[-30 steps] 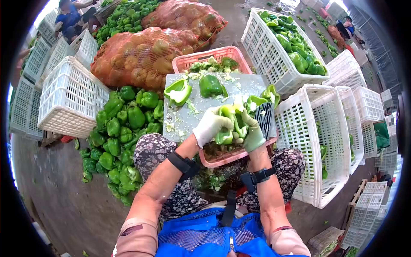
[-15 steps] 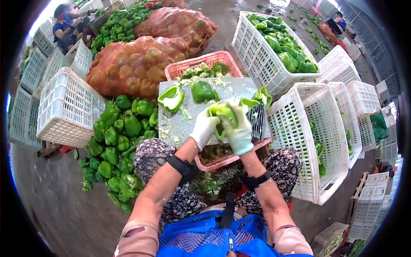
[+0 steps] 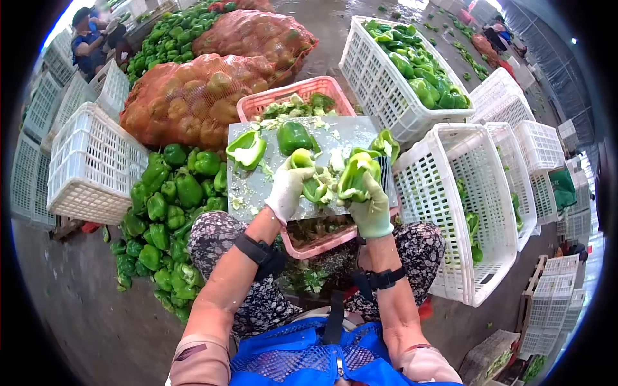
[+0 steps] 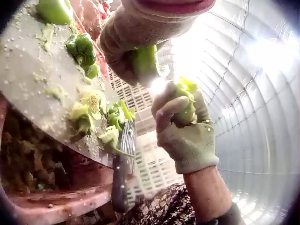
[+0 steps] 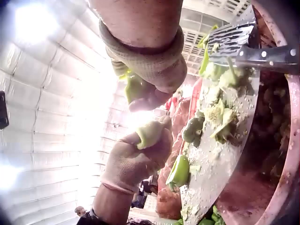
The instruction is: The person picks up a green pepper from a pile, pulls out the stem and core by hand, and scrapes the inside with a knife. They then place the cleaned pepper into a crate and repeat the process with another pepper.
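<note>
In my gloved left hand point(image 3: 285, 192) I hold a piece of green bell pepper point(image 3: 314, 188) over the cutting board point(image 3: 242, 190). My right hand point(image 3: 373, 211), also gloved, grips a larger opened piece of pepper point(image 3: 356, 175), its hollow inside showing. The two pieces are apart. Behind the hands, a pepper half point(image 3: 246, 152) lies cut side up beside a green pepper point(image 3: 293, 137). At the board's right edge is a cut pepper point(image 3: 385, 145). A knife with a dark handle point(image 5: 267, 58) and dark-striped blade lies there, mostly hidden by my right hand in the head view.
A pink crate point(image 3: 302, 248) with trimmings sits under the board. White crates point(image 3: 412, 122) stand to the right, one full of peppers. Loose peppers point(image 3: 158, 225) are heaped at the left, below red mesh sacks point(image 3: 193, 96). Another person point(image 3: 88, 45) sits far left.
Both hands held one opened pepper together; the right hand turned over it, and now the pepper is in two pieces, one in each hand. The hands have moved apart.
</note>
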`<state>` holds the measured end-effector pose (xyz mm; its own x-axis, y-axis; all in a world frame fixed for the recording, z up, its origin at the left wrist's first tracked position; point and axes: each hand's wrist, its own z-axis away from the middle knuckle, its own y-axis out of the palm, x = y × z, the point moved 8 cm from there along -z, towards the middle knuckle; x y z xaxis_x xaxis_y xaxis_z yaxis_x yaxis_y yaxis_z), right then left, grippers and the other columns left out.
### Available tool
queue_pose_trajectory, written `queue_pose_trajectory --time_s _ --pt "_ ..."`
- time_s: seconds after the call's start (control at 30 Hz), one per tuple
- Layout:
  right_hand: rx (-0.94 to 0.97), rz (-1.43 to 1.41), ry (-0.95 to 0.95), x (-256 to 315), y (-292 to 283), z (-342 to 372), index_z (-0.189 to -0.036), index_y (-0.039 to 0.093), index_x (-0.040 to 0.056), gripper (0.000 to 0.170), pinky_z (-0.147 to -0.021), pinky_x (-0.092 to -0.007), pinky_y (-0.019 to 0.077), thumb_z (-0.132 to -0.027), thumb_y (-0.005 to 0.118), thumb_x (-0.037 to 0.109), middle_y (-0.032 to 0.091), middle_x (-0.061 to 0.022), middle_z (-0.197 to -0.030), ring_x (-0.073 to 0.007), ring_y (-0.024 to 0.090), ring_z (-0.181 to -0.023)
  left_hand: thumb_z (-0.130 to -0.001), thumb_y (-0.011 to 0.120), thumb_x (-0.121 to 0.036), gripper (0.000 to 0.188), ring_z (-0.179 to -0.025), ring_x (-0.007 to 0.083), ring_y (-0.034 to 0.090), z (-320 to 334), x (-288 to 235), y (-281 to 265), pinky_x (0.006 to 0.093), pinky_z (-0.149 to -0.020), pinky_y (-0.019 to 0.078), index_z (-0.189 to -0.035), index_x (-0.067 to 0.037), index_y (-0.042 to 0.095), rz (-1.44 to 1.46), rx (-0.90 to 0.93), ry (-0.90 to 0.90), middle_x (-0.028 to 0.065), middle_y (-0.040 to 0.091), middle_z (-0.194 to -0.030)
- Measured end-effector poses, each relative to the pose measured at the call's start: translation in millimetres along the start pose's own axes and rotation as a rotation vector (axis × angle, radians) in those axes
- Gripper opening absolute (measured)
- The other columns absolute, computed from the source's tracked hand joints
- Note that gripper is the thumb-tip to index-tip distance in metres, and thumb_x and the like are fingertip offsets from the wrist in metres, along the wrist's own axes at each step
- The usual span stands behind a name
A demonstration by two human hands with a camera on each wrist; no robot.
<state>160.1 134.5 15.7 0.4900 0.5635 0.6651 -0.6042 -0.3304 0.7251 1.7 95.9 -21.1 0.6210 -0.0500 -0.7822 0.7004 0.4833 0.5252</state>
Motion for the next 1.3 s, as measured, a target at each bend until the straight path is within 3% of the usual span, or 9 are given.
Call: queue_pose_trajectory --time_s 0.23,0.37,0.5,0.7,0.77,0.83,0.93,1.1,1.3 --pt "-0.063 0.067 -0.097 0 8 16 -0.133 0.045 0.0071 0.045 -0.071 -0.0387 0.0584 -0.097 0.05 0.034 0.063 -0.0112 -0.108 -0.0229 0.064 -0.097 -0.086 0.052 0.003 0.03 -0.087 0.0256 0.066 5 2 9 0.0352 -0.075 0.0566 -0.115 0.0 0.053 0.005 0.064 -0.021 0.0159 0.063 -0.098" --pt "-0.173 1.102 -0.62 -4 5 15 -0.129 0.054 0.0084 0.047 -0.082 -0.0322 0.0558 -0.09 0.066 0.031 0.065 -0.0115 -0.112 -0.019 0.065 -0.099 -0.081 0.051 0.005 0.033 -0.082 0.018 0.064 19 3 24 0.0303 -0.067 0.0546 -0.113 -0.001 0.057 -0.286 0.154 -0.092 0.0076 0.062 -0.096" --pt "-0.252 0.809 -0.785 70 27 44 -0.121 0.061 0.0099 0.04 -0.086 -0.0325 0.0553 -0.087 0.069 0.03 0.068 -0.0111 -0.109 -0.0199 0.066 -0.097 -0.08 0.051 0.007 0.034 -0.074 0.0232 0.065 15 -15 18 0.0327 -0.055 0.0541 -0.113 0.0 0.057 0.004 0.058 -0.018 0.0144 0.063 -0.093" --pt "-0.907 1.749 -1.084 258 -32 131 -0.13 0.054 0.0053 0.045 -0.095 -0.0422 0.0463 -0.092 0.06 0.029 0.062 -0.0164 -0.116 -0.0312 0.059 -0.11 -0.087 0.053 -0.006 0.034 -0.083 0.0284 0.066 10 1 4 0.0366 -0.069 0.0569 -0.12 -0.001 0.049 0.026 0.082 -0.043 0.0178 0.063 -0.096" --pt "-1.26 2.243 -0.853 275 -66 145 -0.129 0.054 0.0039 0.044 -0.089 -0.038 0.0496 -0.092 0.061 0.027 0.065 -0.0137 -0.108 -0.0281 0.062 -0.099 -0.09 0.052 -0.012 0.031 -0.085 0.029 0.067 15 -3 15 0.0375 -0.072 0.0572 -0.119 -0.002 0.05 0.123 0.127 -0.084 0.0181 0.063 -0.097" --pt "-1.028 1.609 -0.666 250 -37 135 -0.129 0.054 0.0067 0.042 -0.097 -0.0373 0.045 -0.092 0.061 0.025 0.058 -0.0159 -0.123 -0.029 0.058 -0.108 -0.092 0.053 -0.017 0.033 -0.087 0.0302 0.066 13 2 23 0.0386 -0.074 0.0575 -0.121 -0.002 0.049 0.21 0.19 -0.112 0.0194 0.063 -0.101" --pt "-0.537 1.339 -0.554 170 -10 88 -0.116 0.06 0.0093 0.028 -0.074 -0.0293 0.0561 -0.092 0.062 0.023 0.06 -0.0172 -0.112 -0.0195 0.063 -0.094 -0.095 0.052 -0.022 0.034 -0.096 0.032 0.065 15 5 35 0.0413 -0.083 0.0552 -0.123 -0.003 0.047 0.285 0.28 -0.122 0.0198 0.062 -0.106" --pt "-0.215 0.553 0.266 13 23 36 -0.116 0.053 0.0004 0.044 -0.056 -0.029 0.0575 -0.094 0.058 0.038 0.063 -0.0106 -0.092 -0.0215 0.068 -0.073 -0.096 0.051 -0.023 0.034 -0.109 0.0295 0.058 35 -9 61 0.0438 -0.098 0.0459 -0.123 -0.002 0.047 0.33 0.49 -0.11 0.0161 0.059 -0.116" --pt "-0.096 0.364 0.188 -14 38 32 -0.115 0.053 0.0029 0.025 -0.05 -0.0263 0.0557 -0.097 0.053 0.021 0.062 -0.0075 -0.084 -0.0189 0.065 -0.064 -0.096 0.05 -0.036 0.052 -0.121 0.0297 0.05 45 0 67 0.0445 -0.105 0.0384 -0.135 -0.002 0.042 0.156 0.55 -0.121 0.02 0.049 -0.134"
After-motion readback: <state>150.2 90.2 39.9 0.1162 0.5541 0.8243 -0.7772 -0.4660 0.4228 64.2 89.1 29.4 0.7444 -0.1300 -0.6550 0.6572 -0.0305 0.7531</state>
